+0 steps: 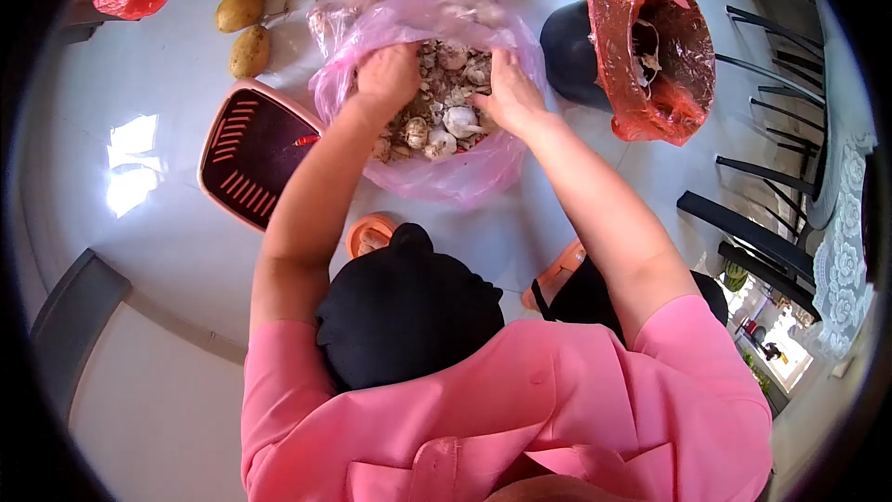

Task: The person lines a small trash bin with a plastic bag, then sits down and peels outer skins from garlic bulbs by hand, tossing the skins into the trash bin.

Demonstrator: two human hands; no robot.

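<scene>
A pink translucent plastic bag (465, 177) lies spread open on the floor in front of me, holding garlic bulbs (460, 121) and loose dry skins. Inside its left side is my left hand (390, 74), back upward. Its fingers are mostly hidden, so its grip does not show. My right hand (513, 98) reaches in at the right side, touching the bag's inner side near the garlic. Its thumb and fingers are apart, and I see nothing held between them.
Left of the bag stands a pink-rimmed dark basket (209, 144) with a small red item (305, 140). Two potatoes (249, 51) lie beyond it. At right, a red plastic bag (683, 93) lines a bin, beside a dark round object (569, 56). Black chairs (771, 242) stand farther right.
</scene>
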